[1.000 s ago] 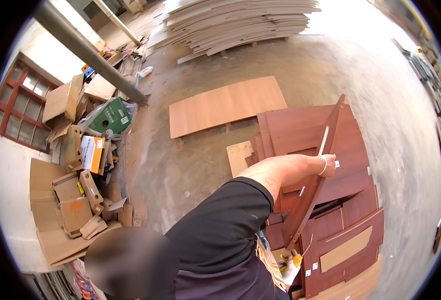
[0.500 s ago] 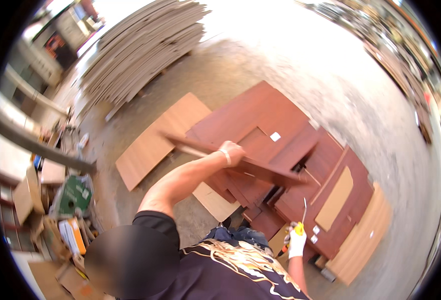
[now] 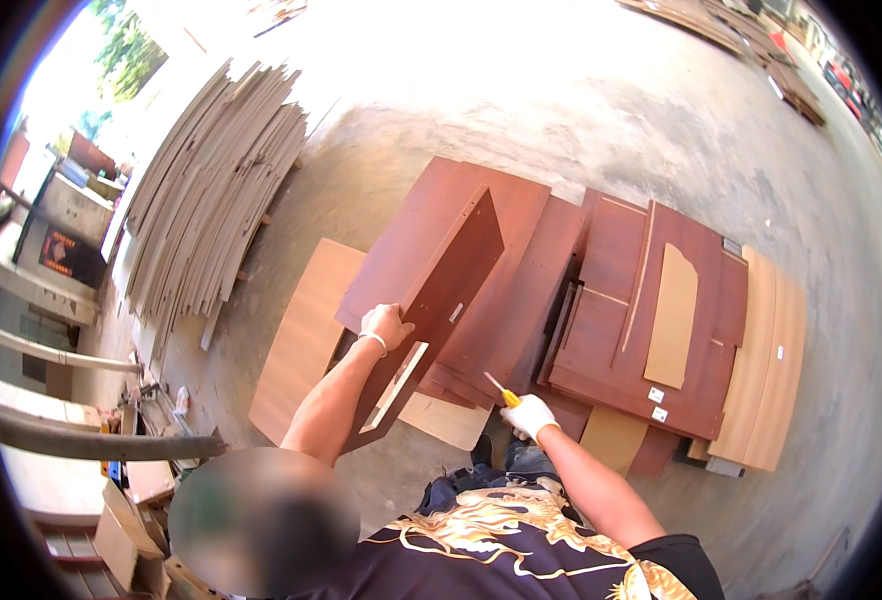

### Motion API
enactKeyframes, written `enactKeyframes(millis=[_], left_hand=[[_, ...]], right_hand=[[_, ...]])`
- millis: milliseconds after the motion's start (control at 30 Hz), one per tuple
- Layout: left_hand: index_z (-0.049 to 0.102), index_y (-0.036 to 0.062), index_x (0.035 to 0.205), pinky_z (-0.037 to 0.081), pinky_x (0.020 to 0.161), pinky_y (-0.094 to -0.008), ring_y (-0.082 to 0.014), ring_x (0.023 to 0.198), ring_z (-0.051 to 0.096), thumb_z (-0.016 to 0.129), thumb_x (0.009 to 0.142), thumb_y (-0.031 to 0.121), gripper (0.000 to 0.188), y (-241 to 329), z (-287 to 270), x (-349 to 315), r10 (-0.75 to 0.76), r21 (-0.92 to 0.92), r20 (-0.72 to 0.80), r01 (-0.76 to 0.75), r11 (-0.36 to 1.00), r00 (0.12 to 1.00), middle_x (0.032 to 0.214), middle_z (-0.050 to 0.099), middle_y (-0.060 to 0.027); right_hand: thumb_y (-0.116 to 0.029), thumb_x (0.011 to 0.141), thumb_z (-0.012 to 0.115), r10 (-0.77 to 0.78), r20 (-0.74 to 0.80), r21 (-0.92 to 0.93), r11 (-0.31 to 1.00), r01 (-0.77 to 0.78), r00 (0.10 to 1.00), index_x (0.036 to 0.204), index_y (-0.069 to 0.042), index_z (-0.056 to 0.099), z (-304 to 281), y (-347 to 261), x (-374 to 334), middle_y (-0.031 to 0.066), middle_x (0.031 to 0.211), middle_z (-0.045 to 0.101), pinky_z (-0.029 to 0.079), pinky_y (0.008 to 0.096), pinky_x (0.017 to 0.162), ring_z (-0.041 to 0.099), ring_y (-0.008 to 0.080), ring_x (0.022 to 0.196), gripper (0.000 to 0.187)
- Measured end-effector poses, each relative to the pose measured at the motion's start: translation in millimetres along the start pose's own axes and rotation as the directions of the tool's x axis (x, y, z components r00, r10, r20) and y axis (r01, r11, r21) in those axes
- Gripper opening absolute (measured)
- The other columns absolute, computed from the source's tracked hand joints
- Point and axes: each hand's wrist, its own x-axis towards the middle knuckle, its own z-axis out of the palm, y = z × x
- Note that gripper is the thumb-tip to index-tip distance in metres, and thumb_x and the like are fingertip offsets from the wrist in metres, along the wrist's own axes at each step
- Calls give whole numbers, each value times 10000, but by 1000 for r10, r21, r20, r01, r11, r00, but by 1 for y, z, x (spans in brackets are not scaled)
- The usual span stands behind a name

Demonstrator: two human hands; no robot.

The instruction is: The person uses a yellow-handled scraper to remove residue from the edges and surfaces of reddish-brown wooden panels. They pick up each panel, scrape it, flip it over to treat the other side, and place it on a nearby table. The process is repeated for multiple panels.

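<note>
My bare left hand (image 3: 387, 327), a white band at its wrist, grips the long edge of a reddish-brown wooden panel (image 3: 451, 290). The panel stands on edge at a slant, with a pale strip near its lower end. In its white glove, my right hand (image 3: 529, 416) is closed round a screwdriver (image 3: 506, 395) with a yellow handle, the shaft pointing up and left. Beneath the held panel lies a stack of reddish-brown panels (image 3: 401, 240). To the right is another stack of brown panels (image 3: 611, 340), topped by a tan cut-out piece (image 3: 673, 320).
Light wood boards lie at the left (image 3: 306, 330) and the right (image 3: 761, 350) of the stacks. A tall pile of grey-brown boards (image 3: 211, 200) stands at the back left. Cardboard boxes (image 3: 126, 535) and a metal pipe (image 3: 111, 440) are at the lower left.
The held panel has swung from lying crosswise to standing lengthwise at the left, my left hand still on it. My right hand has moved left with the screwdriver. The view has turned.
</note>
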Motion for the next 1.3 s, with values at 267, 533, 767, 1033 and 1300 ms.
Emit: enactKeyframes(millis=[267, 533, 767, 1033, 1300], left_hand=[[658, 70, 873, 530, 771, -477, -380, 876, 678, 809, 759, 402, 382, 27, 14, 26, -29, 50, -54, 32, 998, 998, 869, 706, -178], [666, 103, 946, 526, 789, -490, -412, 921, 665, 727, 813, 312, 255, 5, 19, 3, -160, 77, 9, 158, 984, 987, 917, 713, -178], [635, 21, 865, 509, 734, -466, -396, 799, 645, 795, 771, 276, 315, -31, 23, 14, -89, -84, -1, 89, 993, 996, 820, 668, -219], [667, -42, 928, 543, 770, -386, -295, 825, 699, 822, 757, 216, 346, -38, 7, 31, -259, -366, 115, 283, 886, 959, 881, 723, -177], [609, -23, 1158, 519, 909, -410, -346, 1027, 668, 810, 766, 203, 495, -48, 8, 33, -284, -298, 108, 304, 905, 953, 1084, 700, -200]], right_hand=[[-388, 828, 595, -11, -36, -345, 939, -2, 999, 1020, -75, 760, -6, -15, 42, 228, 1050, 705, 542, 449, 847, 686, 378, 1008, 402], [-322, 813, 593, 86, -342, 46, 996, -74, 936, 929, -9, 745, -156, -32, 136, 212, 873, 725, 553, 456, 729, 726, 378, 850, 366], [-306, 803, 626, -104, -114, 57, 992, 111, 988, 761, 2, 710, -163, -74, 138, 139, 690, 705, 524, 375, 590, 688, 236, 603, 322], [-409, 828, 613, -415, 88, -269, 865, 423, 906, 943, -104, 749, -64, -153, 74, 168, 989, 725, 543, 474, 802, 689, 365, 928, 354], [-393, 835, 595, -398, -52, -306, 879, 365, 916, 891, -110, 751, -48, -176, 91, 159, 906, 728, 554, 467, 768, 700, 367, 866, 328]])
